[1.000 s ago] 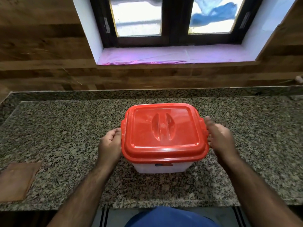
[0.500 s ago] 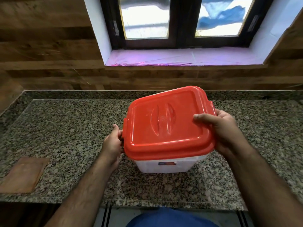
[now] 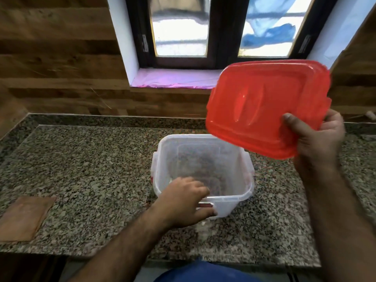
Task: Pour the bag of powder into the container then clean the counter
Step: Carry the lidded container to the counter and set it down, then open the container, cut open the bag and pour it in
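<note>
A clear plastic container (image 3: 232,167) stands uncovered in the middle of the granite counter (image 3: 85,171), and it looks empty inside. My left hand (image 3: 183,202) grips its near rim, fingers curled over the edge and thumb on the outer wall. My right hand (image 3: 317,139) holds the red lid (image 3: 262,104) by its lower right edge, up in the air and tilted, above and to the right of the container. No bag of powder is in view.
A brown flat square (image 3: 24,216) lies at the counter's front left. A wood-panelled wall and a window with a pink-covered sill (image 3: 175,79) run behind. The counter's front edge is near my body.
The red lid has come off the container and my right hand has lifted it up and to the right. My left hand moved from the container's left side to its near rim.
</note>
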